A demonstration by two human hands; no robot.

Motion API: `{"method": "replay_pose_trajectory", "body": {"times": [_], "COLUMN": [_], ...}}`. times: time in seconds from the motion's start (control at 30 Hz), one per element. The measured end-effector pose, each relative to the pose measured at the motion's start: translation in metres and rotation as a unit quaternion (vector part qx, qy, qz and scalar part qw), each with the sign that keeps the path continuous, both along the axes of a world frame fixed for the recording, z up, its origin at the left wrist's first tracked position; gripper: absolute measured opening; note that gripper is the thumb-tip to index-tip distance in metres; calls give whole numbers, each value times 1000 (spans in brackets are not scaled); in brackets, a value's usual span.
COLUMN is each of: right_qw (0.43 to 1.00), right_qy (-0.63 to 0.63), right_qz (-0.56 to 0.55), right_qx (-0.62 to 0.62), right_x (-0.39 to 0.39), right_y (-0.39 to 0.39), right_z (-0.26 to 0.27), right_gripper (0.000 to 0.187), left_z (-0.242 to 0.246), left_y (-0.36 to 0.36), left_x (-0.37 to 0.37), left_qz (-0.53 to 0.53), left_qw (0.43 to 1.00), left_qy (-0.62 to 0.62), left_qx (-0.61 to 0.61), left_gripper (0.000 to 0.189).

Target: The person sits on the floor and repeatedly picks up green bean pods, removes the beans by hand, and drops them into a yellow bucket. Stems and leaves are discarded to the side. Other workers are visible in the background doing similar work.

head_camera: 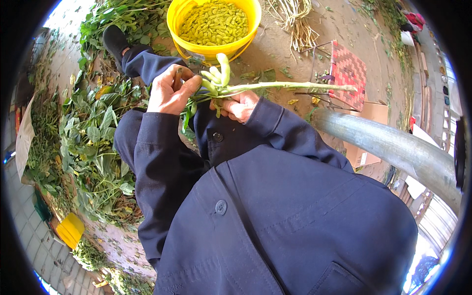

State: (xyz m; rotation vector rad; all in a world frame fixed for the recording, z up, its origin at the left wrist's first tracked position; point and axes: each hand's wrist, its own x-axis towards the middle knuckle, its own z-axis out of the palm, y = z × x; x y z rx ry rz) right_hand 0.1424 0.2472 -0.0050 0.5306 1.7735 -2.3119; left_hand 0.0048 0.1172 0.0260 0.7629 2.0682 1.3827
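A cut soybean stalk (pixel 287 84) with green pods lies across in front of me, its bare thick end pointing right. My right hand (pixel 238 107) is closed around its leafy stems just below the pods. With thumb and fingers, my left hand (pixel 173 88) pinches a green pod (pixel 209 87) at the left of the cluster. More plump pods (pixel 224 70) stand up from the stem between the hands. Beyond them is a yellow plastic bucket (pixel 214 48) holding many picked green pods (pixel 214 23).
Heaps of leafy bean plants (pixel 97 136) lie at my left. A bundle of bare stalks (pixel 297 22) is on the ground right of the bucket. A woven folding stool (pixel 348 75), a cardboard box (pixel 368 147) and a metal pole (pixel 383 138) stand at right. A yellow dustpan-like scoop (pixel 70 230) lies lower left.
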Motion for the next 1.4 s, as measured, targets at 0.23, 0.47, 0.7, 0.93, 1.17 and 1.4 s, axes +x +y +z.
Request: {"method": "replay_pose_trajectory", "body": {"times": [0.23, 0.47, 0.7, 0.93, 1.17, 1.4], "right_qw": [995, 1000, 999, 946, 971, 991], "right_qy": [-65, -11, -1, 172, 127, 76], "right_qz": [14, 13, 19, 46, 78, -4], "right_qx": [-77, 25, 34, 270, 186, 113], "right_x": [10, 15, 18, 13, 5, -13], "right_y": [14, 12, 15, 9, 17, 10], "right_z": [-15, -6, -29, -6, -23, -14], "right_gripper": [22, 29, 21, 34, 32, 31], "left_z": [-1, 7, 24, 32, 21, 16], "left_y": [5, -12, -19, -17, -21, -19], "left_x": [26, 65, 53, 25, 26, 51], "left_qz": [71, 60, 74, -8, -30, 154], "left_qw": [988, 979, 943, 967, 975, 982], "left_qy": [-68, -115, -279, -243, -187, -34], "left_qx": [120, 160, 169, 74, 113, 105], "left_gripper": [8, 9, 30, 22, 17, 9]}}
